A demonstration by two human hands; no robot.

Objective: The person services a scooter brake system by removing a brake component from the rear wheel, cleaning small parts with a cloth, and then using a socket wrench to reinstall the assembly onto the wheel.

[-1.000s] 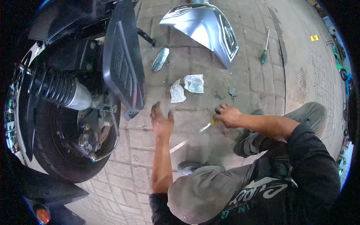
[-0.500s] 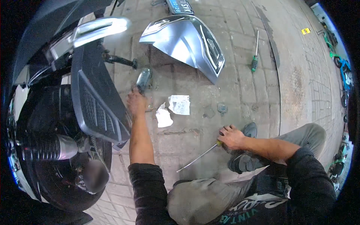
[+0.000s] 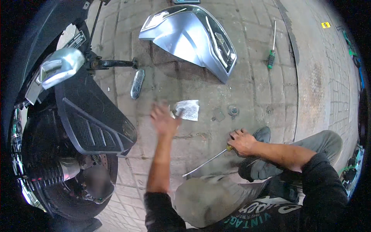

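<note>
My left hand (image 3: 164, 118), slightly smeared by motion, is over the floor with its fingers spread and nothing seen in them. It covers where one white scrap lay and reaches the edge of a creased white paper (image 3: 188, 110). A glossy elongated dark piece (image 3: 137, 84) lies on the paving further left. My right hand (image 3: 243, 143) is closed round the yellowish handle of a long screwdriver (image 3: 206, 163), whose shaft slants down to the left. Beyond the papers rests a silver-blue body panel (image 3: 185, 42) with glossy black trim.
At left stand a vehicle's black tyre (image 3: 38, 154), a dark footrest panel (image 3: 96, 120) and a protruding stand bar (image 3: 118, 63). A green-handled screwdriver (image 3: 271, 54) lies at far right. Small grey parts (image 3: 233, 111) sit before my shoe (image 3: 262, 135).
My left hand has let go of the dark glossy piece and moved right and toward me, over the papers. The right hand keeps its hold on the screwdriver. The view has shifted slightly.
</note>
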